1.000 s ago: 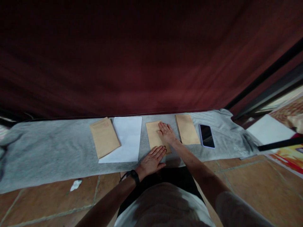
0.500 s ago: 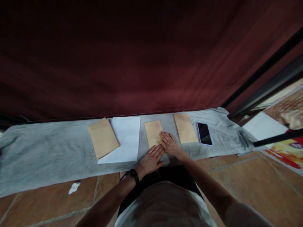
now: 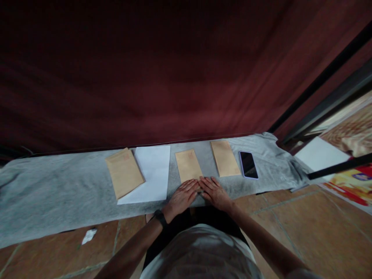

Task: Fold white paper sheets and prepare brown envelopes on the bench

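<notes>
A brown paper envelope (image 3: 188,164) lies in front of me on a grey cloth (image 3: 72,182), with a faint reddish mark near its far end. My left hand (image 3: 183,195) rests flat over the near left part of the envelope, fingers stretched out. Beside it, my right hand (image 3: 215,192) lies flat on the near right corner, its fingertips close to those of the left. Both hands cover the envelope's near edge. To the right is a stack of brown envelopes (image 3: 225,158). On the left, more brown envelopes (image 3: 124,173) partly overlap white paper (image 3: 154,170).
A phone (image 3: 248,164) in a pale purple case lies right of the envelope stack. Behind the cloth hangs a dark red curtain (image 3: 174,85). Black bars (image 3: 325,73) and a printed box (image 3: 351,182) are at the right. A crumpled white scrap (image 3: 88,236) lies on the tiled floor.
My right hand has slid from the envelope's right side toward its near edge, uncovering more of it. My left hand has stayed nearly in place, flat on the near end.
</notes>
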Available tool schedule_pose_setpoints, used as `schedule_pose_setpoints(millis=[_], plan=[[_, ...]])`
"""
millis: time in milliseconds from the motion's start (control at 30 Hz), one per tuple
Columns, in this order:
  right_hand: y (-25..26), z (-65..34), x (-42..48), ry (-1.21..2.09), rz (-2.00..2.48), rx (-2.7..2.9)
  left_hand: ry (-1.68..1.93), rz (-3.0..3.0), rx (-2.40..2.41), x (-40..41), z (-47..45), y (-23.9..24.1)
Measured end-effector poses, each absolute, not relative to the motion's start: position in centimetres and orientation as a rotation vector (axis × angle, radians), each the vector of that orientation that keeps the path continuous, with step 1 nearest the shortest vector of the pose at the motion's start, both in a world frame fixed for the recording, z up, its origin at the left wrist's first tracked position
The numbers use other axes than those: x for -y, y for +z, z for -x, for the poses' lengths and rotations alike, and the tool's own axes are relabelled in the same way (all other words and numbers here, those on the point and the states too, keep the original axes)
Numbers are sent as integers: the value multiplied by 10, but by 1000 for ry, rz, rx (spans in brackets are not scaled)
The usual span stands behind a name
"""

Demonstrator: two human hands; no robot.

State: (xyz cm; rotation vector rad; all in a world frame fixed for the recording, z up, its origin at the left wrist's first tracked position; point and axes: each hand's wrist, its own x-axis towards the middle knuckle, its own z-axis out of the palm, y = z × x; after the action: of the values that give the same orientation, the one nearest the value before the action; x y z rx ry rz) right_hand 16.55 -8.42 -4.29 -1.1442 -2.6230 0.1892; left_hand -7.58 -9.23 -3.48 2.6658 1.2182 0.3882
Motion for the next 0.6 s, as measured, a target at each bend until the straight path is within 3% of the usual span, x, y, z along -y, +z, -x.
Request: schedule_pose_setpoints(millis=[600], plan=[[-36, -160, 84, 233, 1163, 2548, 374, -2537, -1687, -38, 53, -48]])
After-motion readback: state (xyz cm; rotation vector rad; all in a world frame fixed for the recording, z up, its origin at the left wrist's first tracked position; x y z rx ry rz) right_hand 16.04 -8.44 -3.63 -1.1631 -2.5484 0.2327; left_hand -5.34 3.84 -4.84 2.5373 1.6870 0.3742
